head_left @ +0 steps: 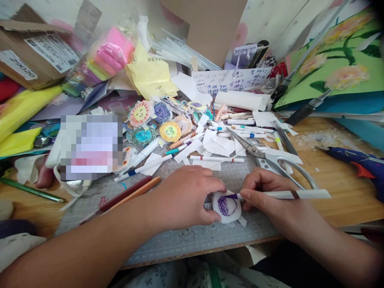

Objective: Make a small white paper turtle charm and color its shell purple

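My left hand (pixel 186 198) is curled on the grey cutting mat (pixel 186 240), its fingers pinching the edge of a small white paper cutout (pixel 228 209) partly coloured purple. My right hand (pixel 267 198) grips a white marker pen (pixel 288 195) with a purple tip that touches the top of the cutout. The pen's body points to the right, over my fingers. Both hands meet at the cutout near the mat's front edge.
Scissors (pixel 270 160) lie just behind my right hand. Several marker pens (pixel 240 128), paper scraps and coloured round cutouts (pixel 170 131) crowd the mat's far side. Two pencils (pixel 132 194) lie at the left, a blue glue gun (pixel 360 164) at the right, and a cardboard box (pixel 33 48) at the back left.
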Demonstrator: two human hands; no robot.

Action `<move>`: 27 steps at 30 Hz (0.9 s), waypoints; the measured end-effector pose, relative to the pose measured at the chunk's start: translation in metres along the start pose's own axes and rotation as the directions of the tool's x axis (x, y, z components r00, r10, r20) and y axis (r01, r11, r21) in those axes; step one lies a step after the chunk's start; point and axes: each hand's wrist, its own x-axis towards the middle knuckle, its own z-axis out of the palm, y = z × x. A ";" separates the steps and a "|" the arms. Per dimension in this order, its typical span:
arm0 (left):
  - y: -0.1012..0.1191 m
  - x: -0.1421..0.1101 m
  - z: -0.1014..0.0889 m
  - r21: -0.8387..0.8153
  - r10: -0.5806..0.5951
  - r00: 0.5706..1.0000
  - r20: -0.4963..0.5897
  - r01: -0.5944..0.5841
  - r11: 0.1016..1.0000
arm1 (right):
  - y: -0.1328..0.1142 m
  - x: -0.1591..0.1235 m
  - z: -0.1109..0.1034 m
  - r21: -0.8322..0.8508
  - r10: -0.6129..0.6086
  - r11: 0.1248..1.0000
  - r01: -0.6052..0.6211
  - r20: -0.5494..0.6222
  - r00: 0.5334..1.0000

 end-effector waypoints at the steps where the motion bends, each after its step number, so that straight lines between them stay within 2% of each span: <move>1: 0.000 0.000 0.000 0.001 -0.003 1.000 -0.001 0.003 1.000 | 0.000 0.000 0.000 0.007 0.005 1.000 -0.005 -0.002 1.000; 4: 0.000 0.000 0.000 0.002 -0.011 1.000 0.003 0.011 1.000 | 0.001 -0.001 -0.001 0.014 -0.010 1.000 0.010 0.030 1.000; 8: 0.000 0.000 0.000 0.006 -0.006 1.000 0.003 0.006 1.000 | 0.002 0.000 -0.002 0.022 0.005 1.000 -0.005 -0.012 1.000; 19: 0.001 0.000 0.000 0.018 -0.009 1.000 0.012 0.009 1.000 | 0.006 0.001 -0.004 0.097 -0.004 0.995 0.002 0.019 1.000; 22: 0.002 0.000 -0.001 0.018 -0.007 1.000 0.012 0.007 1.000 | 0.007 0.000 -0.003 0.148 0.004 0.989 -0.002 -0.014 1.000; 27: 0.001 0.000 -0.001 0.021 -0.010 1.000 0.009 0.010 1.000 | 0.004 0.000 0.001 0.089 0.005 0.996 0.000 -0.053 0.999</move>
